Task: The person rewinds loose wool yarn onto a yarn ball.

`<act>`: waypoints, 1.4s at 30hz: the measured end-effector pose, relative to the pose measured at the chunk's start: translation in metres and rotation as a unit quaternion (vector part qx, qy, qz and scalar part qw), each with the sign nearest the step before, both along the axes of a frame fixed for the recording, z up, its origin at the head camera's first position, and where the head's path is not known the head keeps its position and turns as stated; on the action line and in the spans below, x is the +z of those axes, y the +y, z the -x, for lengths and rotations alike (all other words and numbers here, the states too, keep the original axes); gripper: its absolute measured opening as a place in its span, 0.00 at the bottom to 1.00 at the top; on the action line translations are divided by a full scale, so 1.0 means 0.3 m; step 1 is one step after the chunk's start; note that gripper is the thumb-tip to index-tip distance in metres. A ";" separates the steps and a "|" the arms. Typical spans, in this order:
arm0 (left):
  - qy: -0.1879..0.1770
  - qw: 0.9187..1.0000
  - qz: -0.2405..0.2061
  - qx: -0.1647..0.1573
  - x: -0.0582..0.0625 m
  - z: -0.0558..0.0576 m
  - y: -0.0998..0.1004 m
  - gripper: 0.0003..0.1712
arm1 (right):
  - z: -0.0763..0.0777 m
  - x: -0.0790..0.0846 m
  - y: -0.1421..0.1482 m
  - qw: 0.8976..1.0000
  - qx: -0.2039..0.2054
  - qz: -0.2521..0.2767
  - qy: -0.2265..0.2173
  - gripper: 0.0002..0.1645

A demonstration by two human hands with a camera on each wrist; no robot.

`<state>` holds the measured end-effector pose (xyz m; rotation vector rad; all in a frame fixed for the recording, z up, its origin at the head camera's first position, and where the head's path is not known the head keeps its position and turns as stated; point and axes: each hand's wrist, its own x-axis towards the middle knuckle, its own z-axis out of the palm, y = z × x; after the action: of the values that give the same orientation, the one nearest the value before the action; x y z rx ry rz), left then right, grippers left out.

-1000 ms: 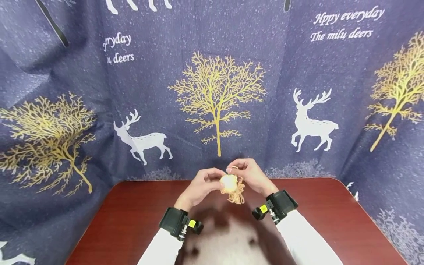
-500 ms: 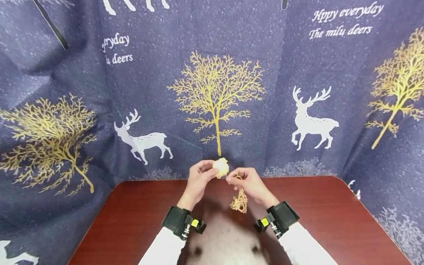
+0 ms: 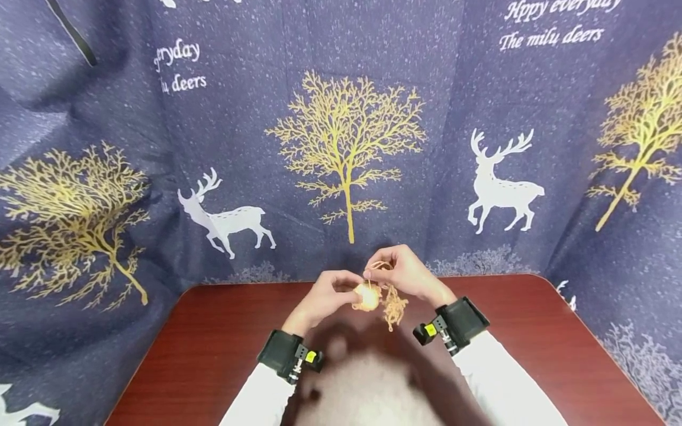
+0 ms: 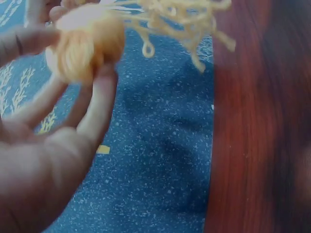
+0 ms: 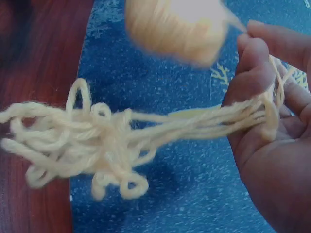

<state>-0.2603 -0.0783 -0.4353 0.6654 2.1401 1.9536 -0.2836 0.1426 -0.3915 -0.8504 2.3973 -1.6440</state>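
Observation:
A small pale-yellow ball of yarn [image 3: 367, 297] is gripped between the thumb and fingers of my left hand [image 3: 327, 299]. In the left wrist view the ball [image 4: 87, 43] looks blurred, with fingertips on either side of it. My right hand [image 3: 407, 274], up and to the right of the ball, pinches a strand [image 5: 236, 20] that runs taut to it. Loose yarn loops [image 3: 394, 307] dangle below the right palm. The right wrist view shows several strands passing across that palm to a tangled bunch [image 5: 97, 141].
A red-brown wooden table [image 3: 213, 349] lies beneath both hands. Behind its far edge hangs a dark blue curtain [image 3: 319, 195] printed with deer and golden trees. Each wrist wears a black strap with a small camera.
The left hand with the ball dipped, after being raised half a second ago. The right hand shifted up, and the dangling loops swung slightly right and higher. The head view tilted down a little.

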 end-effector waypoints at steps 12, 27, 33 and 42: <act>-0.068 0.956 -0.276 -0.069 0.030 -0.013 -0.019 0.16 | 0.000 -0.115 -0.015 0.987 -0.013 0.132 -0.093 0.06; -0.037 0.947 -0.211 0.237 -0.008 0.012 0.022 0.12 | -0.075 -0.148 -0.062 0.996 -0.054 0.072 -0.026 0.05; 0.021 0.953 -0.093 0.286 -0.023 -0.001 0.025 0.20 | -0.089 -0.134 -0.068 0.999 -0.036 0.040 0.005 0.05; 0.064 0.989 0.017 0.135 -0.023 -0.031 0.007 0.23 | -0.047 -0.049 -0.036 0.996 -0.053 0.074 -0.001 0.06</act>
<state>-0.2510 -0.0762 -0.4423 0.5304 2.4480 2.0489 -0.2693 0.1318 -0.4062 -0.7528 2.3813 -1.8798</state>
